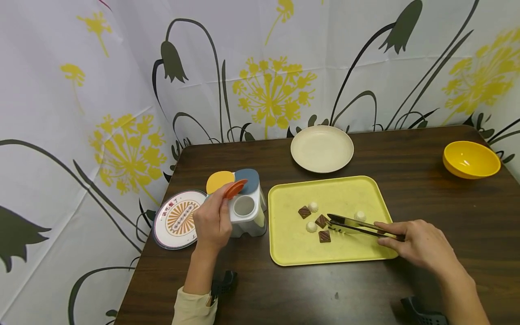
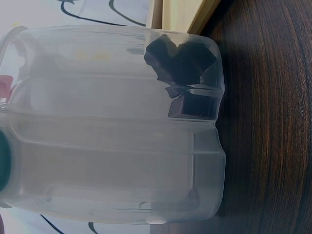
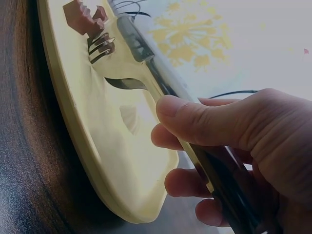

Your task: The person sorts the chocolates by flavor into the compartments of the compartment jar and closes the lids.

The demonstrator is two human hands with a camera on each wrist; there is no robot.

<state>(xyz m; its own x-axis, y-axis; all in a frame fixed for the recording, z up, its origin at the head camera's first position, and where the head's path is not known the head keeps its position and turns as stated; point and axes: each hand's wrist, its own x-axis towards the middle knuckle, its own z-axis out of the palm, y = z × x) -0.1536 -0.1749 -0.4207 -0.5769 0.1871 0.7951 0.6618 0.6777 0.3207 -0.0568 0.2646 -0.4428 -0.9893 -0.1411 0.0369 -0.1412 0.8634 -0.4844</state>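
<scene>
The right hand wraps thumb and fingers round the black tongs, which cross the yellow tray's right rim. Their arms stand slightly apart beside a ridged brown chocolate; whether they touch it, I cannot tell. Only the right wrist view clearly shows tines on one tip. A narrow strip of dark table parts tray from container, where the left hand pinches an orange lid above a round opening. The left wrist view alone reveals dark chunks low inside. Farther back, a cream plate sits near the tray's far rim; a yellow bowl nears the table's right edge.
</scene>
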